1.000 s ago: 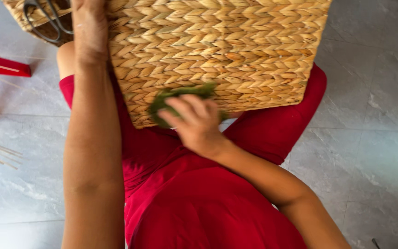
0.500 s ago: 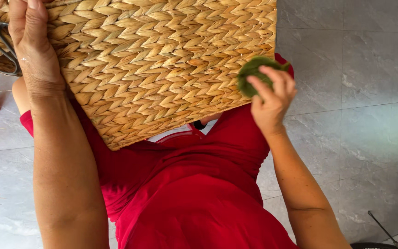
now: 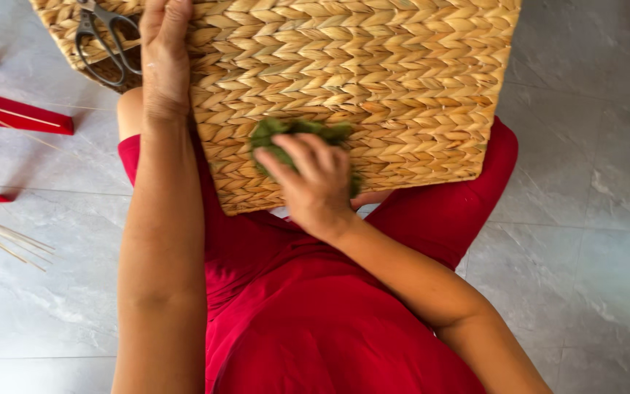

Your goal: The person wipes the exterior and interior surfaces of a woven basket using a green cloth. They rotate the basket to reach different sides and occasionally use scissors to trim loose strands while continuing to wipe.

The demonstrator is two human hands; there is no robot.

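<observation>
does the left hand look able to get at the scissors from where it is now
Probably yes. The left hand rests flat on the woven basket, right beside the scissors at the basket's edge, with nothing between them. The right hand is busy pressing a green cloth lower down.

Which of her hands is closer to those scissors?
The left hand: it rests on the woven basket right beside the scissors. The right hand presses a green cloth lower down.
</observation>
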